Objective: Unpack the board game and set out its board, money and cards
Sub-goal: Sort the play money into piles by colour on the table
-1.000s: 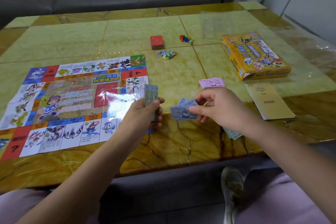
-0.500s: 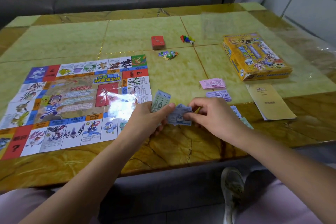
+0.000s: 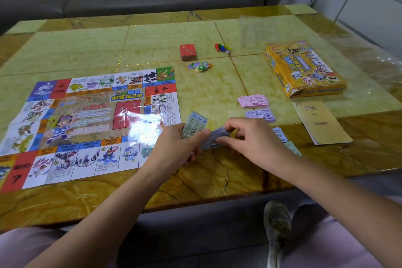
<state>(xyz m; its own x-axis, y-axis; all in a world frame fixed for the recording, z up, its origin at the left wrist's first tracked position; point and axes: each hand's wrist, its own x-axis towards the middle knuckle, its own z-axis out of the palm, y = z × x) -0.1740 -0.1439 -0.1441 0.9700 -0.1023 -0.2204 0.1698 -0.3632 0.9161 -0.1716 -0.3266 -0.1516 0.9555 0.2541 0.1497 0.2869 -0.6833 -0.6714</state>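
The green banknotes [image 3: 194,124] sat fanned in the grip of the left hand [image 3: 176,148], while the right hand [image 3: 250,139] pinched a blue-grey note [image 3: 214,139] touching them, just right of the unfolded board [image 3: 87,124] on the worktop [image 3: 206,93]. The pink money pile [image 3: 253,101] and purple money pile [image 3: 260,115] lay beyond; the red card deck [image 3: 187,52] and yellow box [image 3: 304,67] sat farther off.

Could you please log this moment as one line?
left hand: holds green notes | right hand: pinches blue note | board: unfolded
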